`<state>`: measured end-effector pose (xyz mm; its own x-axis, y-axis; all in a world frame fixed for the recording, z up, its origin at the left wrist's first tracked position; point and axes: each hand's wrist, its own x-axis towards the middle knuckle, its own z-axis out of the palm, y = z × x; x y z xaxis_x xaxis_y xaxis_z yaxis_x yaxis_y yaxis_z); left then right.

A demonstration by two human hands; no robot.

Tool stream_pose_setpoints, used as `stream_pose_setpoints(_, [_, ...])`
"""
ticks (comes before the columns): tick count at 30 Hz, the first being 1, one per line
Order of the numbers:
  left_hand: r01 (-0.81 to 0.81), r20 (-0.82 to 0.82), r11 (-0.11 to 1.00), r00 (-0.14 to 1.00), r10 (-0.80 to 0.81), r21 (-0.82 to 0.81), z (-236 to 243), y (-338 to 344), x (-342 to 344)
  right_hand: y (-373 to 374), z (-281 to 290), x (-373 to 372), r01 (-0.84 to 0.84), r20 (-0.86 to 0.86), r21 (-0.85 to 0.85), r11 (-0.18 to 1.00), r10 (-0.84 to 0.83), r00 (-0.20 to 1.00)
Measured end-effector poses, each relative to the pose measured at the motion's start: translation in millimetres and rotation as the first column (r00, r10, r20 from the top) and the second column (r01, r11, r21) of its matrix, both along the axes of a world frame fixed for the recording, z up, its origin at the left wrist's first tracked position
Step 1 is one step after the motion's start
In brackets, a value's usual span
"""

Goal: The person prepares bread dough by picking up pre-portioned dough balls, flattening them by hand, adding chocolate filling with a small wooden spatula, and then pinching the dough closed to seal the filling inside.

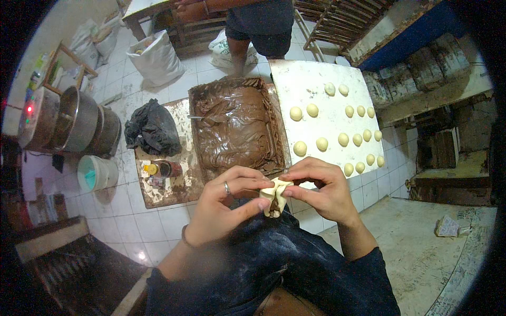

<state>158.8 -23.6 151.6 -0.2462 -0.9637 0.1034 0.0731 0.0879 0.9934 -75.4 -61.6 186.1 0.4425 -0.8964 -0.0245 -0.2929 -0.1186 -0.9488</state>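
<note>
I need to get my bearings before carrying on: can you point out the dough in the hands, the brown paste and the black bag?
Dough (269, 195), head view: on its pale folded side.
Brown paste (234, 126), head view: middle of its glossy top.
Black bag (154, 126), head view: middle of its crumpled surface.

Uneven dim light, blackened fisheye rim, glare on floor (164, 225)
</note>
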Motion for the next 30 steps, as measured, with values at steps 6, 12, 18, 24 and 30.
stream_pose_setpoints(6, [-0.101, 0.073, 0.987, 0.993, 0.092, 0.125, 15, -3, -12, 9, 8, 9, 0.016, -0.153, -0.282, 0.959, -0.062, 0.986])
stream_pose_setpoints(12, [-0.001, 0.113, 0.985, 0.993, -0.019, 0.170, 13, -12, -12, 10, 11, 7, -0.041, -0.113, -0.255, 0.966, 0.012, 0.994])
stream_pose_setpoints(18, [0.183, -0.238, 0.902, 0.967, -0.092, 0.392, -7, -14, -11, -4, 15, 1, -0.092, 0.017, -0.117, 0.989, 0.094, 0.995])
stream_pose_setpoints(24, [0.142, -0.567, 0.882, 0.808, 0.160, 0.450, -21, -8, -16, 10, -33, -11, 0.056, 0.379, -0.008, 0.998, -0.049, 0.924])
stream_pose_setpoints(30, [-0.206, -0.144, 0.978, 0.969, 0.200, -0.032, -34, -12, -19, 29, -58, 6, 0.320, 0.368, 0.007, 0.947, -0.300, 0.880])
